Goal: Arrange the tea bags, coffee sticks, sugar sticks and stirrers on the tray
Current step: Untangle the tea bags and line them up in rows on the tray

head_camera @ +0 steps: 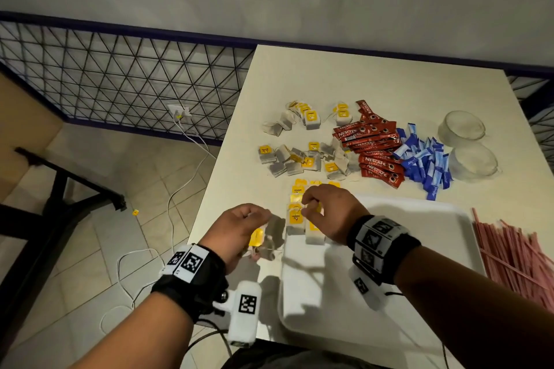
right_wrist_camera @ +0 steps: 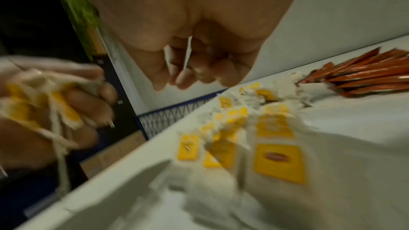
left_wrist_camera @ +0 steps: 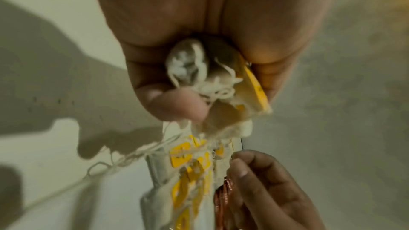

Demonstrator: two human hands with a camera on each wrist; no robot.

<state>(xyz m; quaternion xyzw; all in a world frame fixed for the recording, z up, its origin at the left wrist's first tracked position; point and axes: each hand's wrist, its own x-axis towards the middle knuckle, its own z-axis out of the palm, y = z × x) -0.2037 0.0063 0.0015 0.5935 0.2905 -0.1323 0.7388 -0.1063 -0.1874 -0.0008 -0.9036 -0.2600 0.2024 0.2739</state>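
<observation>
Right hand [head_camera: 329,213] hides part of the tea-bag row [head_camera: 296,210] on the tray [head_camera: 434,249], stirrers [head_camera: 515,255] run off the frame's right edge, and the right wrist view blurs tags [right_wrist_camera: 280,163] past reading.

Dim indoor light, seemingly overhead; hard shadows on tray [head_camera: 419,293]. Wrist views motion-blurred, head view edges bowed.
</observation>
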